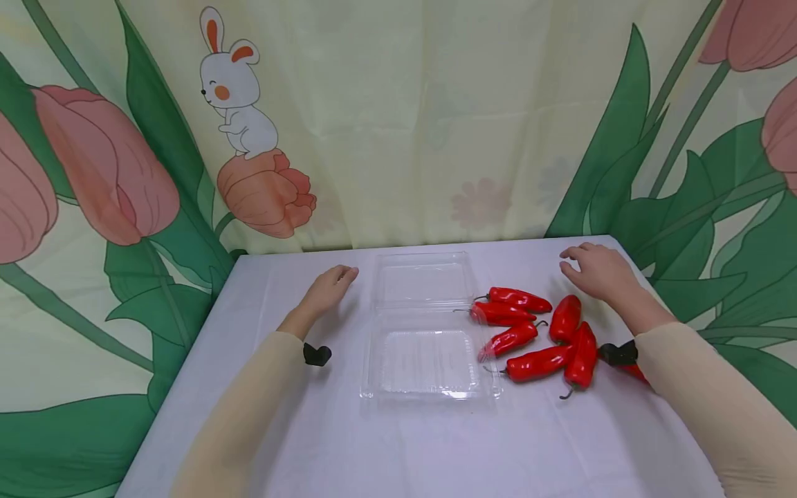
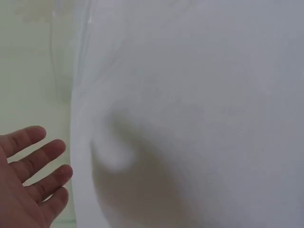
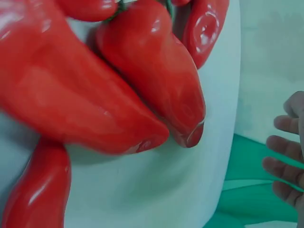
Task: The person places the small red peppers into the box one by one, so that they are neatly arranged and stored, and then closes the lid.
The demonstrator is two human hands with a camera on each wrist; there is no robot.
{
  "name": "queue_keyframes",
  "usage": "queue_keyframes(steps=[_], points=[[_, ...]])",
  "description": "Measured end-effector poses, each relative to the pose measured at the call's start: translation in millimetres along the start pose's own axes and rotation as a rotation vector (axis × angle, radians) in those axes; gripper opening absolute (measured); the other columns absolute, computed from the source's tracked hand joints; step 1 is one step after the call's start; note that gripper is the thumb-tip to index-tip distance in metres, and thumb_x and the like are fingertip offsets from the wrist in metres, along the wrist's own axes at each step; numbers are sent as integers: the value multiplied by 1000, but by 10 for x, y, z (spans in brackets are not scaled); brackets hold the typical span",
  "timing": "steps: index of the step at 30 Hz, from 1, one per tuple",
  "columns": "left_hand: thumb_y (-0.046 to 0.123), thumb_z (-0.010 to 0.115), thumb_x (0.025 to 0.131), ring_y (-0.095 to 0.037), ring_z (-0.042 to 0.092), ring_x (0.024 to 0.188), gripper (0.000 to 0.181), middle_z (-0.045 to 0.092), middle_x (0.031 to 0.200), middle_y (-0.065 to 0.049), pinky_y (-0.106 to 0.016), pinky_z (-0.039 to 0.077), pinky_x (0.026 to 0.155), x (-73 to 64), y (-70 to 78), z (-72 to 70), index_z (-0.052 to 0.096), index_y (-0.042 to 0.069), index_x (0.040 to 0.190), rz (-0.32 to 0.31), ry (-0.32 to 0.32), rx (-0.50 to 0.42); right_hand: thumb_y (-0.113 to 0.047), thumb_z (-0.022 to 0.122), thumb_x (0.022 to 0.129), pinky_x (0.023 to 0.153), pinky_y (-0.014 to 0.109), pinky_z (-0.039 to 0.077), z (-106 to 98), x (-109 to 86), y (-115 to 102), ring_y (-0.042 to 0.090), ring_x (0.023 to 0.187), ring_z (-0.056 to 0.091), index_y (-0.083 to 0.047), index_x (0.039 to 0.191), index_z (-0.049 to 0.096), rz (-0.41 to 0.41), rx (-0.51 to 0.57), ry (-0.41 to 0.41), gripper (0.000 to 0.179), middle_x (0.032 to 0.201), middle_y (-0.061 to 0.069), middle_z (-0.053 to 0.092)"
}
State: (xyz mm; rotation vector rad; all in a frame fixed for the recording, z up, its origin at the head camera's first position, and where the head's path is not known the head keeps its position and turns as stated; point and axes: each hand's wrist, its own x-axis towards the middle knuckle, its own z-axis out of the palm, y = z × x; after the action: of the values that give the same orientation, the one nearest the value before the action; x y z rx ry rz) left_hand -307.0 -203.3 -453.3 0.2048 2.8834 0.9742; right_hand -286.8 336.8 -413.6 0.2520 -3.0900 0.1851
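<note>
A clear plastic clamshell box [image 1: 428,360] lies opened flat on the table, its lid [image 1: 423,277] folded out toward the back. To its right is a loose group of several red peppers [image 1: 539,362], some of them against or behind the box's right rim. My left hand [image 1: 328,287] hovers left of the lid with relaxed fingers and holds nothing. On the other side, my right hand [image 1: 600,270] is above the table's back right, beyond the peppers, its fingers loosely bent around nothing. In the right wrist view, peppers [image 3: 152,61] fill the left side, apart from the fingers [image 3: 285,145].
A white cloth covers the table [image 1: 411,449]. Behind it hangs a curtain [image 1: 386,124] printed with tulips and a rabbit. One more pepper [image 1: 635,373] is partly hidden under my right forearm. A black wrist mount [image 1: 317,355] sits by the left cuff.
</note>
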Motion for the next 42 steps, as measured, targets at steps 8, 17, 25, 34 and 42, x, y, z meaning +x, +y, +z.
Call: queue_keyframes(steps=[8, 17, 25, 34, 42], points=[[48, 50, 105, -29, 64, 116, 51, 68, 128, -13, -46, 51, 100, -146, 57, 95, 63, 9, 134, -24, -24, -63, -28, 73, 91, 91, 68, 53, -93, -212, -73, 54, 116, 58, 2, 129, 65, -69, -31, -34, 49, 130, 36, 60], [32, 53, 106, -21, 70, 81, 38, 71, 111, -15, -33, 61, 70, -336, 146, 189, 63, 0, 125, -91, -150, -306, -27, 74, 90, 83, 63, 58, -125, -434, -94, 54, 113, 60, 2, 128, 66, -109, 14, -67, 48, 126, 35, 62], [27, 52, 107, -19, 70, 85, 41, 69, 119, -22, -35, 62, 80, -506, 102, 216, 59, -5, 132, -82, -243, -584, -28, 78, 88, 65, 50, 61, -188, -762, 158, 48, 99, 64, 4, 127, 64, -93, 48, -138, 52, 114, 32, 66], [26, 49, 109, -22, 70, 95, 40, 66, 129, -20, -35, 61, 86, -747, 61, 244, 55, 0, 139, -141, -283, -746, -23, 76, 90, 65, 47, 61, -96, -1134, 435, 36, 84, 65, 10, 125, 61, -28, 122, -211, 50, 101, 27, 67], [25, 52, 107, -19, 68, 87, 45, 65, 127, -16, -31, 62, 77, -956, 62, 322, 49, 7, 149, -202, -291, -822, -25, 76, 92, 61, 39, 62, -3, -1375, 550, 26, 81, 62, 10, 128, 57, 37, 210, -258, 54, 100, 23, 66]])
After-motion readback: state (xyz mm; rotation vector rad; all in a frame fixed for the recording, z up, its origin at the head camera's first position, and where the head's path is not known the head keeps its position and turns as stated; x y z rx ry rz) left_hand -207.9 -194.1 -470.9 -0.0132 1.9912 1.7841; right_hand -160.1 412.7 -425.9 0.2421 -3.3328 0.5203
